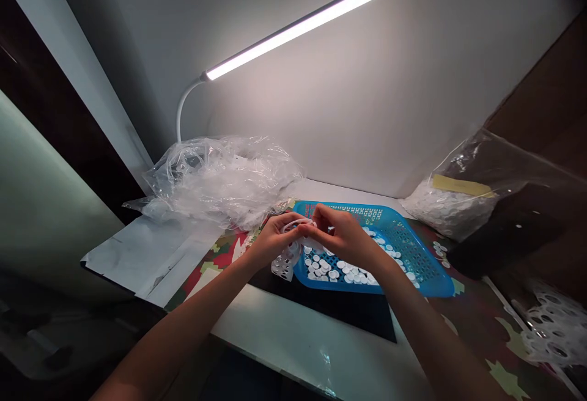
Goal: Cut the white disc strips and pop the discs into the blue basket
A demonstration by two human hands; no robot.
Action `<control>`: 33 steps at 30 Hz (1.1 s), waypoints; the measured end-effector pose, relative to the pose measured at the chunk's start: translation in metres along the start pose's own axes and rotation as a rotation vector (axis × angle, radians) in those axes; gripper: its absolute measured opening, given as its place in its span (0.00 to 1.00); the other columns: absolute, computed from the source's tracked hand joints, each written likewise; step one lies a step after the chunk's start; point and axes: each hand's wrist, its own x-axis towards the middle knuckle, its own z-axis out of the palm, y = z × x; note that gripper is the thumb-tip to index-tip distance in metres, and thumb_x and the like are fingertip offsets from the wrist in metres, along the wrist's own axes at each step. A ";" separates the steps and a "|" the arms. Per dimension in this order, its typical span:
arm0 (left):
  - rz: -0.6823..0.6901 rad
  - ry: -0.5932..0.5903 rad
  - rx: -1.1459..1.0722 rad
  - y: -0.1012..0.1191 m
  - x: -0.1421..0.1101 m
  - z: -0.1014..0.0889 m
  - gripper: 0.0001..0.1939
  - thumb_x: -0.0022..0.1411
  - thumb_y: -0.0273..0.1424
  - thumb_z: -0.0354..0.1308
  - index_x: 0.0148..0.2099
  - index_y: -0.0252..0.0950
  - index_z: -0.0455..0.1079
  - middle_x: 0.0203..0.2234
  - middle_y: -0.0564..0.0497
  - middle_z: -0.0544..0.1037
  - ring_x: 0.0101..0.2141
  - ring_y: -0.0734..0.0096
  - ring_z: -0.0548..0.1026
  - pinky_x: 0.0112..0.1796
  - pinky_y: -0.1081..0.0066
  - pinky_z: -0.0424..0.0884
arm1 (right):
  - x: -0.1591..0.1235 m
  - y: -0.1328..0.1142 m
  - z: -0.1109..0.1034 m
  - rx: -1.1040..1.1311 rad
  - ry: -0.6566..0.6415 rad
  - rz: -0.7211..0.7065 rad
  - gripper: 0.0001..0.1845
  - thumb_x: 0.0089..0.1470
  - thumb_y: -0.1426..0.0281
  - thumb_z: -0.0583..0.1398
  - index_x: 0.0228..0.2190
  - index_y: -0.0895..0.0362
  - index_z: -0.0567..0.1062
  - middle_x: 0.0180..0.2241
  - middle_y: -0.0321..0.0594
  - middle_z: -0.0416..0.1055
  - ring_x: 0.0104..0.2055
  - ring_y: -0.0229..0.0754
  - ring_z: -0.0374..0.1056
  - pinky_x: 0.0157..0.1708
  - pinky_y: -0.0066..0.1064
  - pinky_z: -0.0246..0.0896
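My left hand (274,236) is closed on a white perforated sheet (284,265), which hangs below the fingers at the basket's left edge. A curved white edge (297,224) shows between my two hands. My right hand (342,234) meets the left one, its thumb and fingers pinched at this same white material. Exactly what lies between the fingertips is partly hidden. Right below my hands is a blue plastic basket (440,285) with many small round white discs (355,274) scattered over its bottom.
A lit lamp (298,28) reaches over the table. Clear plastic bags (224,178) lie behind on the left. A bag of white pieces (454,205) with a yellow label stands at right. Holed white sheets (557,324) are piled at far right; a few discs (441,253) lie outside the basket.
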 end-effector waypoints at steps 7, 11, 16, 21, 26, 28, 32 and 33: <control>-0.045 -0.013 -0.089 0.002 -0.001 0.004 0.10 0.60 0.38 0.57 0.37 0.36 0.67 0.23 0.57 0.66 0.21 0.81 0.65 0.22 0.79 0.61 | 0.003 0.010 -0.023 0.300 -0.035 0.090 0.15 0.55 0.59 0.59 0.26 0.57 0.69 0.20 0.31 0.63 0.18 0.29 0.53 0.16 0.24 0.49; -0.049 -0.027 -0.142 0.003 -0.001 0.006 0.11 0.60 0.39 0.57 0.36 0.35 0.64 0.19 0.59 0.64 0.16 0.84 0.61 0.18 0.79 0.57 | 0.007 0.016 -0.024 0.620 0.057 0.166 0.14 0.52 0.59 0.62 0.27 0.57 0.70 0.24 0.35 0.69 0.23 0.32 0.64 0.21 0.24 0.62; -0.031 -0.020 -0.210 0.001 0.001 0.006 0.15 0.58 0.42 0.58 0.36 0.35 0.62 0.19 0.59 0.64 0.15 0.84 0.59 0.17 0.79 0.55 | 0.010 0.018 -0.016 0.913 0.038 0.262 0.13 0.49 0.61 0.64 0.27 0.56 0.68 0.29 0.38 0.74 0.36 0.41 0.73 0.36 0.32 0.71; -0.018 -0.013 -0.252 0.003 0.001 0.004 0.15 0.58 0.43 0.57 0.35 0.35 0.62 0.19 0.59 0.61 0.15 0.86 0.55 0.18 0.78 0.53 | 0.006 0.026 -0.034 0.904 0.143 0.227 0.09 0.53 0.63 0.59 0.28 0.54 0.65 0.42 0.41 0.73 0.46 0.46 0.71 0.43 0.37 0.70; -0.004 0.004 -0.225 0.004 0.000 0.004 0.14 0.60 0.42 0.56 0.34 0.35 0.62 0.20 0.58 0.63 0.17 0.85 0.58 0.18 0.79 0.55 | 0.001 0.026 -0.047 0.444 0.149 0.238 0.15 0.52 0.57 0.59 0.29 0.56 0.67 0.36 0.42 0.72 0.37 0.44 0.72 0.30 0.33 0.72; -0.001 0.016 -0.207 0.004 0.000 0.005 0.14 0.60 0.41 0.55 0.34 0.35 0.62 0.20 0.58 0.64 0.17 0.85 0.58 0.19 0.79 0.55 | -0.001 0.021 -0.042 0.206 0.075 0.240 0.18 0.50 0.54 0.60 0.29 0.57 0.68 0.30 0.41 0.71 0.29 0.41 0.70 0.24 0.30 0.68; -0.017 0.042 -0.175 0.002 0.001 0.004 0.12 0.60 0.39 0.56 0.36 0.35 0.62 0.20 0.59 0.64 0.17 0.84 0.60 0.19 0.79 0.56 | -0.003 0.006 -0.027 -0.127 0.050 0.199 0.17 0.51 0.53 0.59 0.33 0.54 0.67 0.29 0.37 0.70 0.20 0.35 0.63 0.17 0.27 0.57; -0.021 0.050 -0.169 0.002 0.001 0.004 0.12 0.60 0.39 0.56 0.36 0.35 0.62 0.20 0.58 0.64 0.18 0.84 0.60 0.19 0.79 0.56 | -0.003 0.002 -0.024 -0.152 0.064 0.189 0.16 0.53 0.53 0.58 0.33 0.53 0.67 0.29 0.36 0.70 0.19 0.34 0.62 0.17 0.27 0.54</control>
